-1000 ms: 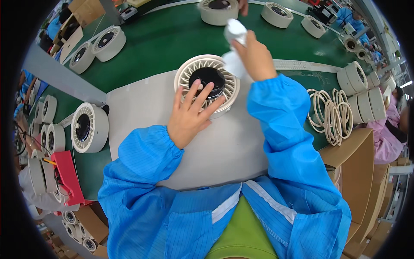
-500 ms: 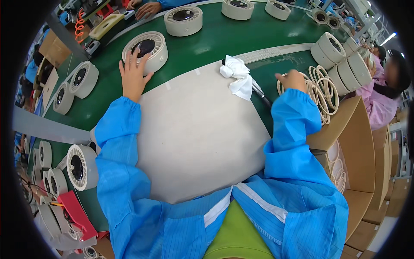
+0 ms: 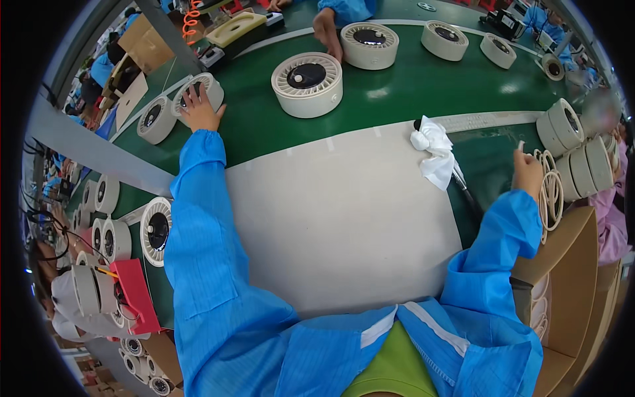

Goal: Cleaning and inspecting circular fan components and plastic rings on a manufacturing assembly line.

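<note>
My left hand [image 3: 202, 112] rests with spread fingers on a round white housing [image 3: 213, 91] with a slotted grille and dark centre, at the far left of the green belt. Beside it stands a similar white housing [image 3: 156, 121]. Over on the right, my right hand [image 3: 527, 173] has its fingers curled, next to a bundle of cream rings [image 3: 550, 195]. What those fingers hold, if anything, is hidden. A larger white housing [image 3: 307, 85] sits on the belt beyond the pale work mat [image 3: 344, 218].
A white cloth [image 3: 434, 153] lies at the mat's far right corner, beside a dark-handled tool [image 3: 466, 192]. An open cardboard box [image 3: 562, 291] stands at my right. Stacked housings [image 3: 585, 169] are behind the rings. Across the belt is a co-worker's hand [image 3: 325, 33].
My left hand has left the larger housing and is now on another one farther left. The view has shifted left. A co-worker's hand now reaches in beside the larger housing.
</note>
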`<state>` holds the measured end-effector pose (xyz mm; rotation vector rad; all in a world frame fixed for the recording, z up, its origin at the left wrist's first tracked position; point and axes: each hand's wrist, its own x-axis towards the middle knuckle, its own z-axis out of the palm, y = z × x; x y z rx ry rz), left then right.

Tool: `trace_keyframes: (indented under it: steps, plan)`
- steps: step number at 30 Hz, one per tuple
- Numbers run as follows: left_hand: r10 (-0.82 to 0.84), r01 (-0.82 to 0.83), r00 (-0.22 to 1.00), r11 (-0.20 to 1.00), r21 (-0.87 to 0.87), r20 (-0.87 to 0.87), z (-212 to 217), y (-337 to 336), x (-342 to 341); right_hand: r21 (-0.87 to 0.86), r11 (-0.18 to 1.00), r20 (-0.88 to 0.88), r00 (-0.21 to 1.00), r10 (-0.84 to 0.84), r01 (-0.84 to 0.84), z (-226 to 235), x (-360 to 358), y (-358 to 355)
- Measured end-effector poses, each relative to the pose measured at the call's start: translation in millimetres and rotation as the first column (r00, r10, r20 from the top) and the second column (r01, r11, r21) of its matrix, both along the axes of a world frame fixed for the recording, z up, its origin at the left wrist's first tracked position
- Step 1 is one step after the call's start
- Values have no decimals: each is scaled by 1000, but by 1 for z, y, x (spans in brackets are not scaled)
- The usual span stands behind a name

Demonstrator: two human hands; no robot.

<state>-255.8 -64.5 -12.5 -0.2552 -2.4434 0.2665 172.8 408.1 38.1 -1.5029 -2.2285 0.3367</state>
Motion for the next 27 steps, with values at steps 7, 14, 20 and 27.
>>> trace_keyframes:
  steps: [7,14,20,27]
  plan:
    - [-3,4,994,1000,-10,111,4,-14,-18,217,968,-319,947,-49,123,12,2,-4]
    - [-565,546,825,793,271,-7,55,17,126,373,928,-387,909,155,1,19,9,-14]
    - [-838,822,404,509,255,368,44,15,284,69,928,-660,681,318,-366,50,-17,-74]
    - [-948,298,314,154,942,56,17,18,297,-322,430,-523,537,662,-843,20,-77,-204]
